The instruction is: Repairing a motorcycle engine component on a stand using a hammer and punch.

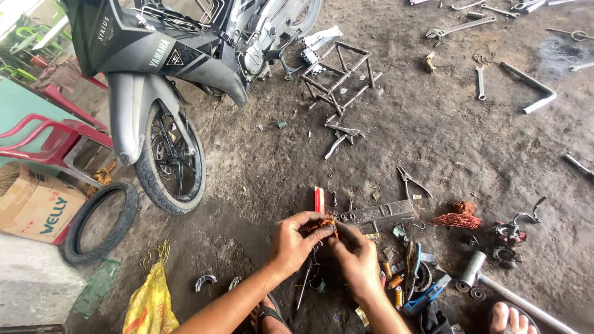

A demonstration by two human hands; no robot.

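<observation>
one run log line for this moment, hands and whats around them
left hand: grips copper-wound part | right hand: pinches same part | nearby: flat metal bar, copper wire bundle, pliers | ground: dirt floor

motorcycle [179, 49]: grey and black bodywork, upper left of the frame
chairs [52, 133]: red plastic, left edge
cardboard box [34, 204]: brown with blue and red print, left edge
loose tyre [102, 222]: black, lower left
bag [150, 303]: yellow, bottom left
wire coil in the hands [323, 224]: coppery orange, centre bottom
wire bundle [456, 216]: copper-red, right of centre
flat stick [319, 199]: red and white, centre
ground [433, 136]: dark grey, oil-stained
</observation>
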